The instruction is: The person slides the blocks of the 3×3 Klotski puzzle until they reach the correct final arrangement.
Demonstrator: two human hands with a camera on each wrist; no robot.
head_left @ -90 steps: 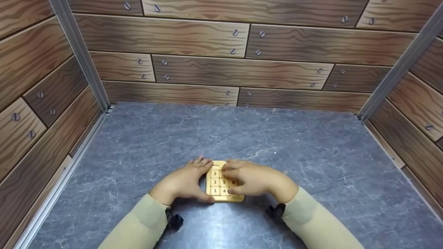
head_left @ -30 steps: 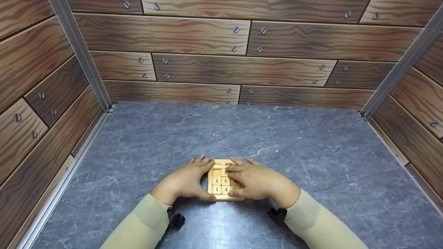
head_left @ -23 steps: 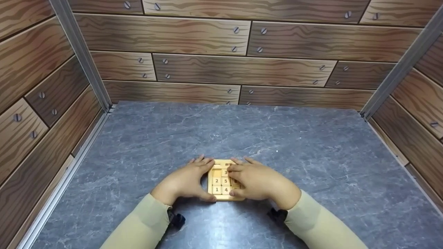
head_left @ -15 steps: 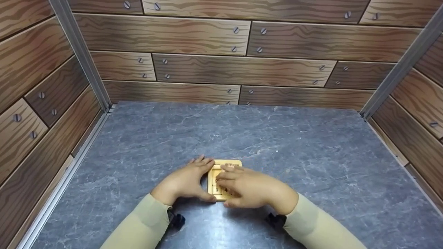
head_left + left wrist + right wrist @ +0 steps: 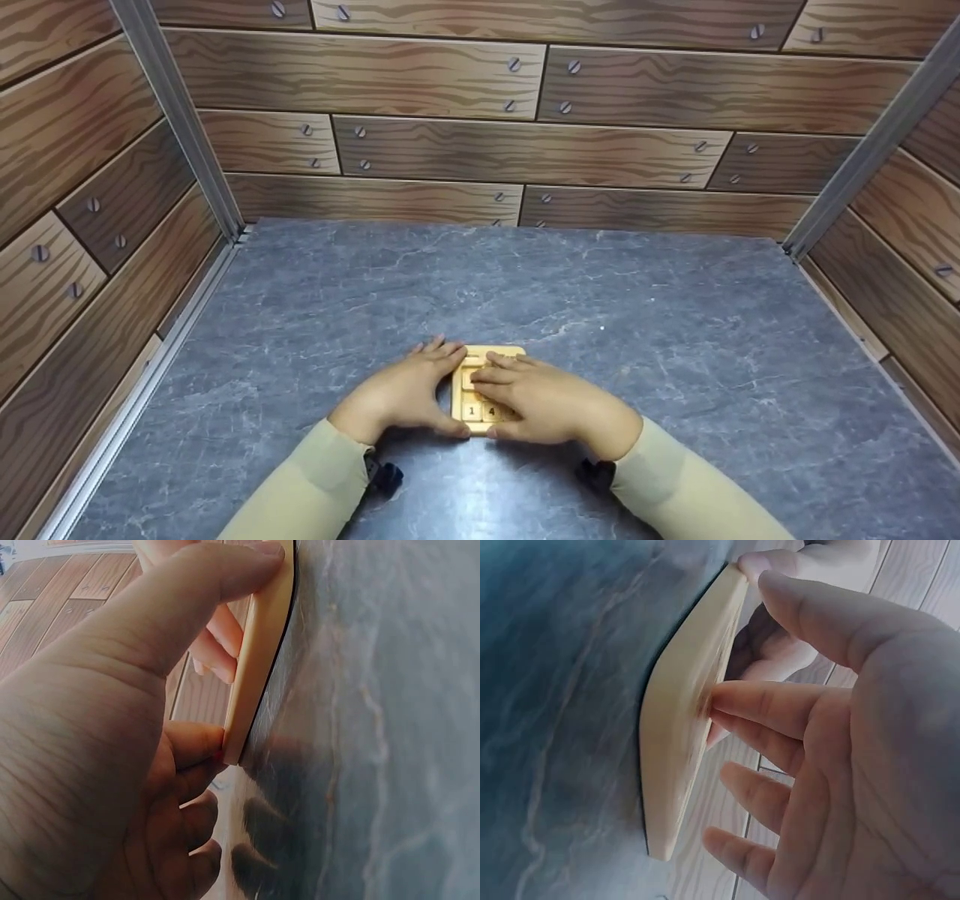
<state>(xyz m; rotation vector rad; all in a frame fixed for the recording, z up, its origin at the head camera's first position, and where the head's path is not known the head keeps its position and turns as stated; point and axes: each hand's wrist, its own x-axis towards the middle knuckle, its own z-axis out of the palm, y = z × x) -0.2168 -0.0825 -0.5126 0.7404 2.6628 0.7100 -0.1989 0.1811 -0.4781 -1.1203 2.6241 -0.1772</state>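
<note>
A yellow wooden sliding number puzzle (image 5: 480, 350) lies flat on the grey marbled table. My left hand (image 5: 401, 394) holds its left side, thumb at the near corner and forefinger at the far corner. In the left wrist view that thumb presses on the edge of the puzzle (image 5: 259, 652). My right hand (image 5: 551, 401) is over the right part, with fairly straight fingers. Its forefinger touches a tile (image 5: 470, 379) in the upper left column. Tiles 1 (image 5: 471, 411) and 4 (image 5: 491, 411) show in the near row; my right hand hides most others.
The marbled table (image 5: 420, 277) stretches out beyond the puzzle. Wood-print walls (image 5: 435, 146) close it in at the back and both sides, with metal rails (image 5: 176, 112) at the corners. A black wrist camera (image 5: 386, 478) sits under the left wrist.
Tile 3 went right from the top left slot. My right hand then shifted left, and a tile in the left column slid up towards that slot. My left hand stayed in place.
</note>
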